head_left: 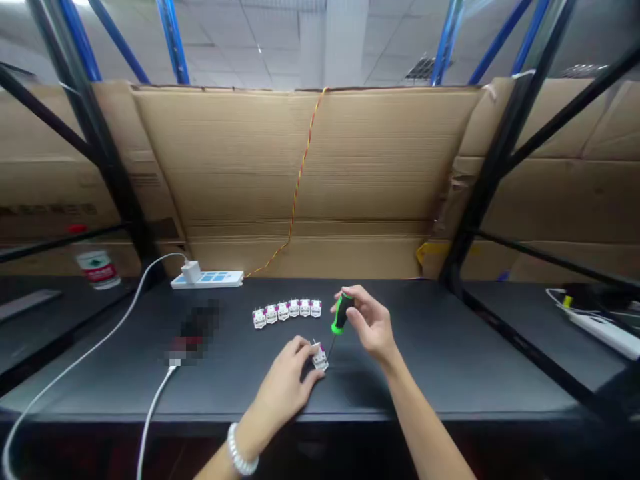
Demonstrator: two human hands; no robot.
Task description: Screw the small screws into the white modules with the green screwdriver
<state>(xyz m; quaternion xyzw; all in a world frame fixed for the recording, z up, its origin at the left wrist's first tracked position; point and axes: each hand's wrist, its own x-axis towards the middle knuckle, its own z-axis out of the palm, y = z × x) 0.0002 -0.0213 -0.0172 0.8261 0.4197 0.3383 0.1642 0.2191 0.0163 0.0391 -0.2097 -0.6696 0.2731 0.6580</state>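
My left hand [289, 375] pinches a small white and purple switch-like block [319, 358] against the dark tabletop, thumb at its near edge and fingers on its far side. In my right hand [371, 324] is a screwdriver [341, 315] with a black and green handle, held upright with a slight tilt. Its thin shaft points down to the right side of the block; whether the tip touches a screw is too small to tell. Beyond my hands, several similar white and purple blocks [283, 311] stand in a slightly curved row.
A white power strip [207, 279] with a plugged-in charger [191, 271] lies at the back left, its white cable [107, 340] running toward me. A blurred-out dark object [193, 337] sits left. Cardboard [380, 167] walls the back, between black metal posts [480, 180].
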